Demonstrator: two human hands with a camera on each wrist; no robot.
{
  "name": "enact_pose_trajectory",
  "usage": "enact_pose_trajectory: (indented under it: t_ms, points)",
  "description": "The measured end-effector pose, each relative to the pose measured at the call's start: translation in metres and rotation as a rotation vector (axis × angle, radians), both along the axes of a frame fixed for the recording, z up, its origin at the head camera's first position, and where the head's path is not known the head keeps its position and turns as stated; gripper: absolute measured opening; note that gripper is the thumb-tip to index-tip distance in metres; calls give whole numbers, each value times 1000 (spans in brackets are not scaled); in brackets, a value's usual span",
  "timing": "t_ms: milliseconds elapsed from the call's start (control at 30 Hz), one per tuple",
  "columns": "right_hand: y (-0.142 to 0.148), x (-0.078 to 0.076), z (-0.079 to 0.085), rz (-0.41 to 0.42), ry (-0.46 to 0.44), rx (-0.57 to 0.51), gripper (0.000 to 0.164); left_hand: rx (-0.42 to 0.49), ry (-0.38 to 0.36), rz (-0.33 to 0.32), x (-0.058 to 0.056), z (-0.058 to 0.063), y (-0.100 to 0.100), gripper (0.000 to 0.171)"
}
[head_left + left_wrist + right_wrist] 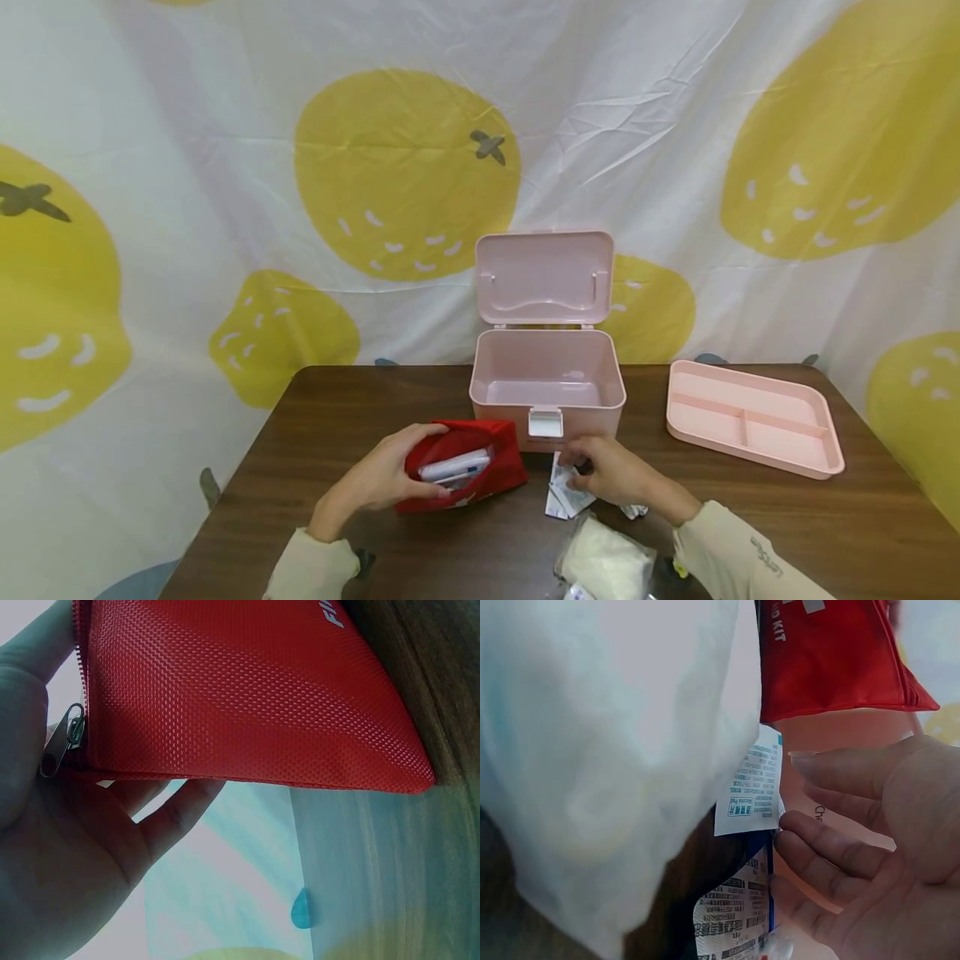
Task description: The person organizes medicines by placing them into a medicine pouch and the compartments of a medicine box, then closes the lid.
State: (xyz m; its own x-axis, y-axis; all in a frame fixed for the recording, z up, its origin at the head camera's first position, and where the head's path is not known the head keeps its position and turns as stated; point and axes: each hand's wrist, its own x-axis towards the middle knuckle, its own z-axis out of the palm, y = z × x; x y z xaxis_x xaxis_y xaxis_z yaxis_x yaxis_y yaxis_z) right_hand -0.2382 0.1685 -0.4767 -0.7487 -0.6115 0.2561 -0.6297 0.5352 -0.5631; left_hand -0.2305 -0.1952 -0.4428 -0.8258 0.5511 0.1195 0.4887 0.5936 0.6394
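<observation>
Red pouch (504, 468) is sitting at 3 o'clock from the left hand (378, 475). That hand is gripping the edge of its mouth, with the thumb on the near side and the fingers on the far side. White packets (567, 492) are lying on the brown table (262, 500) at 8 o'clock from the right hand (615, 471). That hand is holding nothing; its fingers are bending loosely right beside the packets, and I cannot tell if the tips are touching them.

The left arm is slanting up from 7 o'clock, and the right arm from 4 o'clock, both wearing cream sleeves (311, 567). A pink box (546, 358) is standing at 11 o'clock from the right hand, with its lid (545, 279) up. A pink tray (757, 404) is lying at 2 o'clock, and a puffy white pack (607, 558) at 6 o'clock.

The head view is showing white things (455, 467) inside the pouch. The left wrist view is showing a metal zipper pull (60, 742) close by the palm. The right wrist view is showing the word KIT on the pouch and tiny print on the packets.
</observation>
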Motion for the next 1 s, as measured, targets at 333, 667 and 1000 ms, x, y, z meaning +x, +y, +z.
enact_pose_trajectory:
  t_ms: [333, 667, 1000]
  points:
    - [2, -1, -1, -1, -99, -9, 21, -5, -7, 6, 0, 1, 1, 77]
    - [2, -3, -7, 30, -120, 7, 8, -10, -16, 13, 1, 1, 1, 77]
    - [2, -5, -2, 47, -188, 9, 14, -6, -23, 10, 0, 0, 1, 77]
